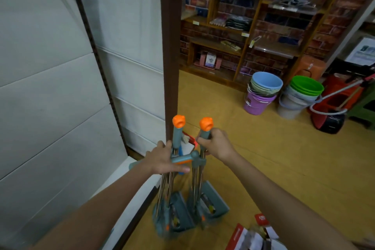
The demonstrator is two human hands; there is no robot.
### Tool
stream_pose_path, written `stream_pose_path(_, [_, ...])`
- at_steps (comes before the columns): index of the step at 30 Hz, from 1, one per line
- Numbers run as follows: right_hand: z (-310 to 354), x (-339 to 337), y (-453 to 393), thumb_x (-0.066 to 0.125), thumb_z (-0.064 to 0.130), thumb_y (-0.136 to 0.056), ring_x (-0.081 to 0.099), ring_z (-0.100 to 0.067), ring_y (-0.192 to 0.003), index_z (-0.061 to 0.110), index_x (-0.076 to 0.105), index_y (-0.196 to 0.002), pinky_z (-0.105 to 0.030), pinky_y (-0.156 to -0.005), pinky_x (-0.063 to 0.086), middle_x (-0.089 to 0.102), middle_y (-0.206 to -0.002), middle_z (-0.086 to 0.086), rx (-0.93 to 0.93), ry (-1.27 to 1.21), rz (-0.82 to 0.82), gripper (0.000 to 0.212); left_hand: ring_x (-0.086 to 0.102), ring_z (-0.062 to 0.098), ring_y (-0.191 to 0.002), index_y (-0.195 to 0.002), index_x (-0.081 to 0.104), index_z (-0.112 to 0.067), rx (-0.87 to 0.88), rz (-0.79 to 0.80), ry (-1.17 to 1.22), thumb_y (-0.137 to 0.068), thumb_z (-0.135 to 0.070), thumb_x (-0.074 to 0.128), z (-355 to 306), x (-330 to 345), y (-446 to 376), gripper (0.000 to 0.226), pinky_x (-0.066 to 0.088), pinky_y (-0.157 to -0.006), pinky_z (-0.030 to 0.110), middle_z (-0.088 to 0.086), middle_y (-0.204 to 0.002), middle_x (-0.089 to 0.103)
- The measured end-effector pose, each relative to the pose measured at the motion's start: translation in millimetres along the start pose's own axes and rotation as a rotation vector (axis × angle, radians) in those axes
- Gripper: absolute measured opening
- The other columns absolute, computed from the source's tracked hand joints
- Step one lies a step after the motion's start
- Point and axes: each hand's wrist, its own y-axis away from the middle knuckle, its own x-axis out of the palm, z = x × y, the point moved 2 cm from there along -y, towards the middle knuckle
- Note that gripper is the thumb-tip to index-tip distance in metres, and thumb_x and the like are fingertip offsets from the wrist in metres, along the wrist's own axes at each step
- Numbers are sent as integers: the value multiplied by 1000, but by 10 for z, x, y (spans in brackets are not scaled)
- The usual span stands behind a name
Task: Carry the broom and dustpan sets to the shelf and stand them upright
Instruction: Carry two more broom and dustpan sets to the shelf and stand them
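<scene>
The right hand (216, 144) has its fingers curled tight around the grey grip of the right-hand broom and dustpan set (203, 178), just under its orange knob-shaped cap (206, 123). The left hand (165, 159) lies with fingers stretched flat and loosely together across the thin metal poles of the left-hand broom and dustpan set (172, 195), pressing on them rather than closed around them; a grey and orange handle lies crosswise under its palm.

Both sets stand nearly upright, side by side and touching, their grey plastic dustpan bases on the yellow-tan floor (263, 158) just in front of the tall brown shelf post (170, 46). Left of that post runs the white panelled shelf (129, 46), its low white base beside the left set. Well to the right of the post stand stacked plastic buckets (261, 93).
</scene>
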Motion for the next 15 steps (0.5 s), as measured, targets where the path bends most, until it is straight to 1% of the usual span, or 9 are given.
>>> stream_pose_path(1, [63,75,19,65,19,-80,68,-33,-86,14,66,-77,-53,-77,56,70,-87,-15,-17,1,8,6,49,29,-112,-128,30,-21,2,-33,-65,-51,-77,64,54,17,30,101,43,-95,46,8,-119,42])
stream_pose_path(2, [120,126,42,65,21,-80,68,-31,-87,22,64,-72,-53,-78,56,70,-86,-12,-33,-1,15,8,48,29,-112,-127,31,-19,10,-66,-120,-52,-74,67,83,41,53,99,42,-94,46,8,-118,43])
stream_pose_path(3, [173,165,56,65,23,-79,68,-30,-86,23,64,-71,-52,-78,56,70,-86,-11,-49,5,23,9,48,28,-111,-125,32,-18,7,-88,-156,-54,-70,69,111,57,70,96,41,-93,46,8,-118,44])
stream_pose_path(4, [230,188,60,65,24,-79,68,-30,-85,17,66,-74,-53,-77,56,71,-86,-13,-61,11,23,8,48,29,-110,-125,32,-17,7,-111,-170,-57,-64,70,138,72,79,91,41,-92,46,9,-116,44])
stream_pose_path(6, [331,195,47,64,22,-78,69,-33,-82,4,67,-83,-52,-72,58,71,-87,-19,-74,-6,7,19,52,30,-105,-123,35,-17,3,-173,-134,-68,-50,69,180,72,108,73,43,-88,45,10,-115,45])
stream_pose_path(9, [402,226,46,64,18,-83,69,-32,-82,6,65,-82,-48,-67,61,68,-85,-17,-84,-80,19,12,58,33,-96,-122,39,-16,6,-283,-98,-80,-38,61,252,64,157,52,46,-81,42,12,-113,45])
stream_pose_path(11, [377,303,59,65,19,-84,69,-30,-85,15,61,-78,-47,-68,61,66,-86,-15,-74,-130,48,8,57,34,-96,-123,39,-16,-17,-305,-128,-81,-36,59,311,69,192,50,45,-83,42,12,-114,42])
stream_pose_path(13, [340,389,68,68,21,-83,68,-28,-89,23,57,-77,-45,-72,61,67,-91,-12,-73,-169,82,12,57,34,-96,-121,38,-16,-58,-308,-122,-79,-35,62,379,61,219,52,46,-84,43,12,-114,40])
stream_pose_path(15, [300,467,56,72,23,-79,67,-24,-95,25,55,-86,-42,-78,59,68,-99,-7,-68,-190,142,18,58,32,-94,-120,39,-16,-86,-308,-58,-77,-33,65,437,72,234,53,50,-83,44,12,-114,39])
